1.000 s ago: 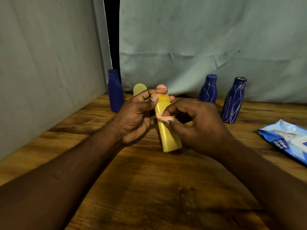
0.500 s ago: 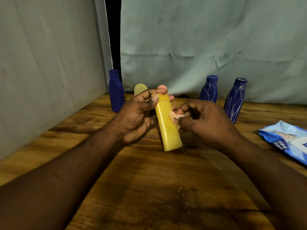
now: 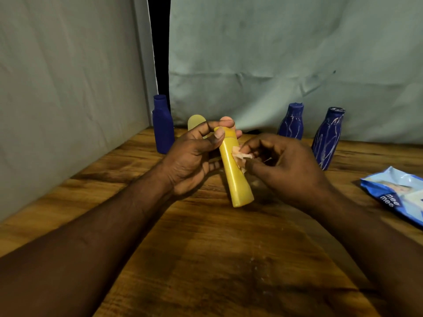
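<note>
Left hand (image 3: 192,156): thumb and forefinger curled round the top of the bottle (image 3: 235,177), other fingertips just showing behind its body. The bottle is yellow and tilted, top away from me, base nearer me and to the right. I cannot tell whether the base touches the desk (image 3: 217,259) or hangs just above it. A pinkish round shape sits above my forefinger, and I cannot make out if it is a cap.

Right hand (image 3: 286,165): fingertips pinch a pale crumpled scrap (image 3: 240,155) against the bottle's right side, in its upper half. Most of the scrap is hidden inside my curled fingers, and its material is unclear.

Behind my left hand, a second yellow top (image 3: 196,121) shows, with its body hidden. A plain blue bottle (image 3: 163,126) stands upright at the back left. Two streaked blue bottles stand at the back right, one (image 3: 291,122) partly behind my right hand, the other (image 3: 327,138) nearer and just beside it. A blue pack (image 3: 396,193) lies at the right edge, cut off by the frame; only the word "mee" reads. Both my forearms run out of the frame at the bottom.
</note>
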